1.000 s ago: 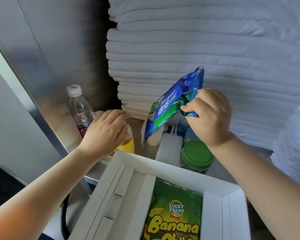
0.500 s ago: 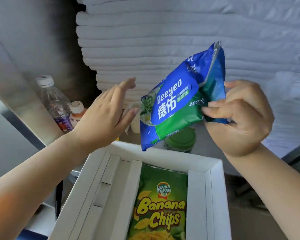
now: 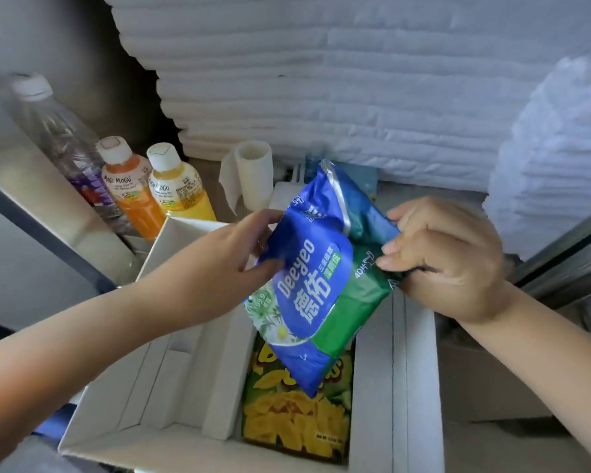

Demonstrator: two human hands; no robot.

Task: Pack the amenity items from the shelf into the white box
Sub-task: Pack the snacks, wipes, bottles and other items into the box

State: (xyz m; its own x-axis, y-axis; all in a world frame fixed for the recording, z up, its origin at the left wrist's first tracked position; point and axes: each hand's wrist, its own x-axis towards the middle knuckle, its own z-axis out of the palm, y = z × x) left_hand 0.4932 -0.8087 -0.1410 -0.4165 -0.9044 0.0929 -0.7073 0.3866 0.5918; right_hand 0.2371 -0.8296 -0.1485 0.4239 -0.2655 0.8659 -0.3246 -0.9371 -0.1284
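Observation:
A blue and green Deeyeo wipes pack (image 3: 316,278) hangs tilted above the open white box (image 3: 413,377). My right hand (image 3: 440,257) pinches the pack's right edge with curled fingers. My left hand (image 3: 232,257) grips its left edge, thumb on the front and fingers behind. In the box's middle compartment lies a green banana chips bag (image 3: 294,418), its top hidden under the pack. The box's left compartment shows only white cardboard dividers (image 3: 171,380).
On the shelf behind the box stand a clear water bottle (image 3: 62,141), an orange Mogu Mogu bottle (image 3: 130,189) and a yellow one (image 3: 181,189), plus a toilet paper roll (image 3: 253,175). Stacked white towels (image 3: 338,90) fill the back.
Both hands came down toward the box with the wipes pack. My left hand, open half a second ago, now holds the pack's left edge. The view tilted down.

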